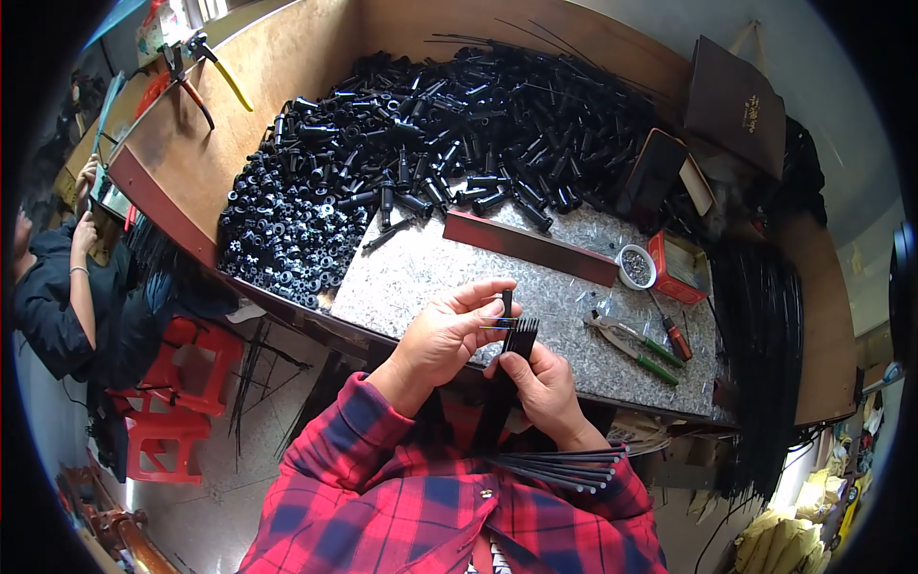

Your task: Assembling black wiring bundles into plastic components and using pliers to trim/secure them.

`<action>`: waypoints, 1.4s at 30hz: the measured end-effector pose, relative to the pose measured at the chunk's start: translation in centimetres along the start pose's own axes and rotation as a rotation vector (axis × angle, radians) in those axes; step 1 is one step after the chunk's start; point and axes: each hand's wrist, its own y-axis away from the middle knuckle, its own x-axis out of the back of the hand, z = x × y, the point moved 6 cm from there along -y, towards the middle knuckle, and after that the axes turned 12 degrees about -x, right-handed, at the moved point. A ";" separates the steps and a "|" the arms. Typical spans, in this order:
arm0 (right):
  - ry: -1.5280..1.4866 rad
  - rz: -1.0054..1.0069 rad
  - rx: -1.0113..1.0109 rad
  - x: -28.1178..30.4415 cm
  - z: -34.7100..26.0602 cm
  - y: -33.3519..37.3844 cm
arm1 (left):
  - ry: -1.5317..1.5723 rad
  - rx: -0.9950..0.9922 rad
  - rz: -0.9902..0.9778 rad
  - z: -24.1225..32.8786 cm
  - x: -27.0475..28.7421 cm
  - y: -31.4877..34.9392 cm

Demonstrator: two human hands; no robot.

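Above the near edge of the speckled stone worktop (402, 277), both my hands meet at a bundle of thin black ribs (524, 337). My right hand (545, 387) is closed round that bundle, thumb across its front, with the rib ends standing in a row. My left hand (445, 330) pinches a small dark piece (508, 300) just beside those ends. Fine thread or wire seems to run across the ribs, too thin to make out well. Grey-tipped black rods (564, 469) fan out below my right forearm.
Black plastic tubular parts (459, 115) heap at the back, small black rings (277, 239) at left. A dark red bar (526, 249), a cup of small metal bits (636, 267), a red box (679, 268), green-handled pliers (636, 349) and a screwdriver (675, 335) lie rightward. A co-worker (62, 277) sits left.
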 end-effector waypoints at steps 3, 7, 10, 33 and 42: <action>-0.013 0.010 -0.019 -0.1 -0.4 0.1 | -0.004 0.003 -0.021 0.1 0.0 0.0; -0.002 0.014 0.000 0.0 -0.2 0.1 | -0.016 -0.017 -0.058 0.4 -0.4 0.0; 0.037 0.012 0.002 0.0 -0.7 0.3 | -0.060 -0.019 -0.122 0.8 -0.8 0.1; 0.057 0.040 0.066 0.0 -1.5 0.9 | -0.465 -0.095 -0.036 1.4 -1.2 2.6; 0.016 0.049 -0.013 0.7 -0.7 0.8 | -0.353 -0.047 -0.103 1.2 -1.5 2.8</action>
